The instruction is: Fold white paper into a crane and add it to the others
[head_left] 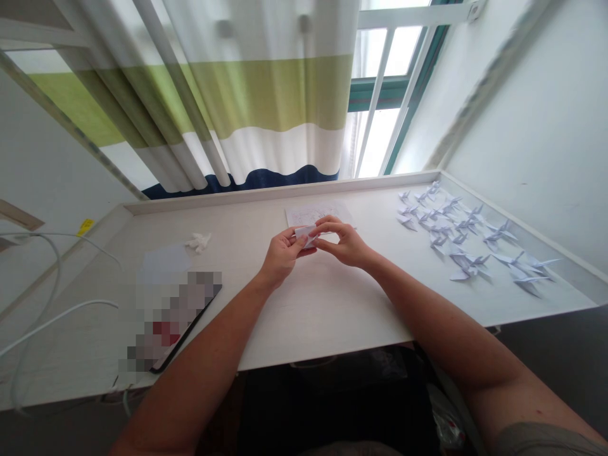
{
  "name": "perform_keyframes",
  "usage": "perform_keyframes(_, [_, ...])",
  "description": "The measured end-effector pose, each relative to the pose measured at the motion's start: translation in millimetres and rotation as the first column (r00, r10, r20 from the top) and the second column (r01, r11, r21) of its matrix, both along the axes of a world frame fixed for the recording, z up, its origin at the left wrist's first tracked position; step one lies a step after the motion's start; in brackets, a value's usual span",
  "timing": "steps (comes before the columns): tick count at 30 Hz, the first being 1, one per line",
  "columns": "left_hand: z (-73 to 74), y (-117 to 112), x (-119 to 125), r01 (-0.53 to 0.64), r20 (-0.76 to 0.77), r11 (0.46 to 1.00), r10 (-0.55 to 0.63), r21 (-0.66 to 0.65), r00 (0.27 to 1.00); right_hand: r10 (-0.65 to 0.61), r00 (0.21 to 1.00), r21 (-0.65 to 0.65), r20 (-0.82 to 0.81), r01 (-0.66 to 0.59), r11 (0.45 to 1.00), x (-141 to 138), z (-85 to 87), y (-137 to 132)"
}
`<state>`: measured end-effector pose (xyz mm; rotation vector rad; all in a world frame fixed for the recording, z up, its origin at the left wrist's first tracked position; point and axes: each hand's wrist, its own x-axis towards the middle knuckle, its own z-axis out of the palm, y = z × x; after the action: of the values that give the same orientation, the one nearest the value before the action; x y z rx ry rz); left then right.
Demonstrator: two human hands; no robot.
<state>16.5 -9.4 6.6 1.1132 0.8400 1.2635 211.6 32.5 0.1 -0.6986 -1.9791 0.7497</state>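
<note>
Between my two hands, above the middle of the white table, is a small piece of folded white paper (304, 237). My left hand (281, 254) grips its left side, thumb on top and fingers behind. The thumb and index finger of my right hand (342, 243) pinch its right edge. Just beyond my hands lies a sheet with printed or drawn lines (317, 214). On the right side of the table stand several folded paper cranes (468, 221). The paper's exact folds are too small to make out.
A crumpled white tissue (198, 242) and some white paper sheets (164, 261) lie on the left of the table (294, 316). Nearer me rests a blurred, dark-edged device (185, 323). White cables (57, 323) run in from the left. A curtain (266, 95) hangs behind the raised back edge.
</note>
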Motion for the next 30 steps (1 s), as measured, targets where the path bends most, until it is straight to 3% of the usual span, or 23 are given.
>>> perform_keyframes(5, [-3.7,2,-1,-0.039,-0.013,0.999,0.039,-0.008,0.999,-0.07,0.992,0.186,0.105,0.049,0.981,2,-3.3,3])
perform_keyframes(8, [-10.8,4,-6,-0.074,-0.289,0.997,0.074,0.012,0.954,-0.087,0.976,0.21,0.2,0.044,0.977,5,-5.4,5])
perform_keyframes(11, [-16.4,6,-13,-0.092,-0.681,0.992,0.125,0.084,0.721,-0.051,0.931,0.174,0.361,-0.013,0.985,9,-6.2,8])
perform_keyframes(14, [-17.2,7,-16,-0.074,-0.838,0.981,0.192,0.179,0.511,0.004,0.873,0.105,0.487,-0.063,0.992,13,-4.7,9])
perform_keyframes(16, [-15.8,7,-15,-0.013,-0.867,0.971,0.219,0.238,0.448,0.046,0.845,0.059,0.532,-0.092,0.994,14,-2.8,9])
perform_keyframes(21, [-12.3,5,-15,0.214,-0.899,0.929,0.202,0.301,0.389,0.115,0.838,0.005,0.534,-0.14,0.99,16,1.8,8])
perform_keyframes(30, [-3.7,-2,-10,0.317,-0.94,0.905,0.194,0.282,0.281,0.218,0.789,-0.174,0.574,-0.142,0.974,26,15.0,10])
